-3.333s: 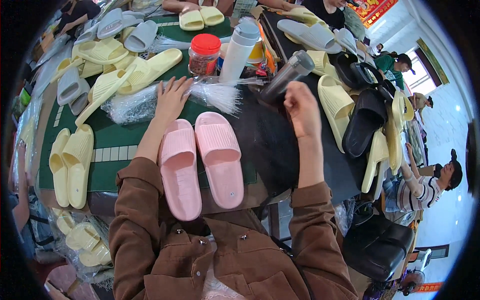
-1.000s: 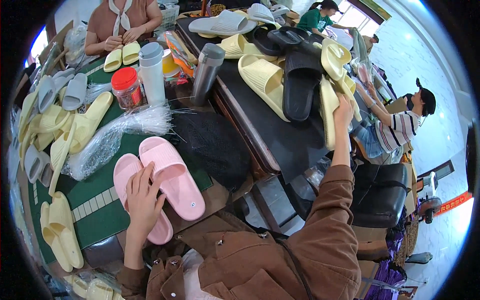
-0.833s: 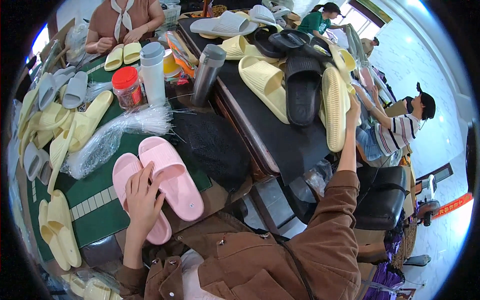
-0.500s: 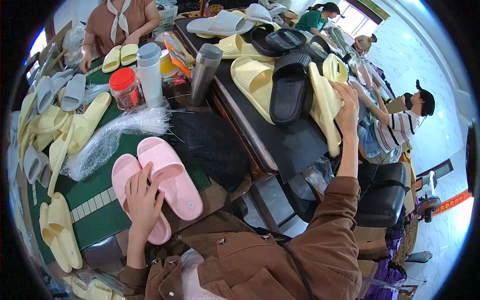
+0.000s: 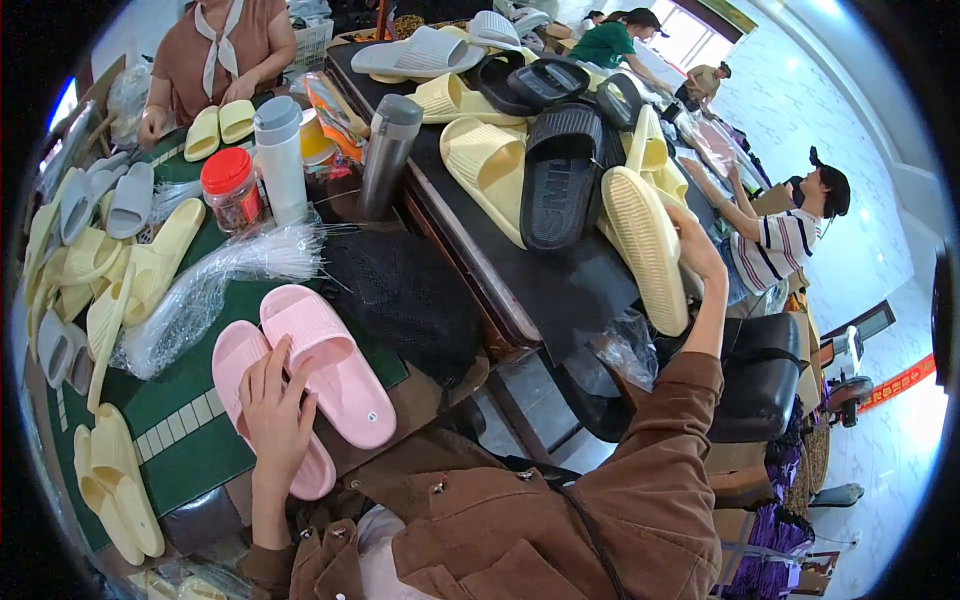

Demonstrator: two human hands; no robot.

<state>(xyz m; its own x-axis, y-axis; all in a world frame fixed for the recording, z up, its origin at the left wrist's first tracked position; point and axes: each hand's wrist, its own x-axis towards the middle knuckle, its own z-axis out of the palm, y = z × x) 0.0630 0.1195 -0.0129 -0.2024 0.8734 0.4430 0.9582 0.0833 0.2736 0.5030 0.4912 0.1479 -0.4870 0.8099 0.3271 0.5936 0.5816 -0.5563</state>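
Two pink slippers (image 5: 325, 375) lie side by side on the green mat (image 5: 190, 425) in front of me. My left hand (image 5: 272, 415) rests flat on the left pink slipper, fingers apart. My right hand (image 5: 692, 250) reaches out to the right and grips a pale yellow slipper (image 5: 645, 245), sole up, at the edge of a heap of yellow and black slippers (image 5: 560, 165) on the dark table. A clear plastic bag (image 5: 215, 285) lies just beyond the pink pair.
A red-lidded jar (image 5: 230, 188), a white bottle (image 5: 280, 155) and a steel flask (image 5: 388, 150) stand behind the mat. Yellow and grey slippers (image 5: 95, 270) pile up on the left. A person sits opposite with a yellow pair (image 5: 220, 125); others work at the right. A black chair (image 5: 760, 375) stands beside me.
My right hand has pulled a yellow slipper off the heap toward me and lower. My left hand has stayed on the pink slipper.
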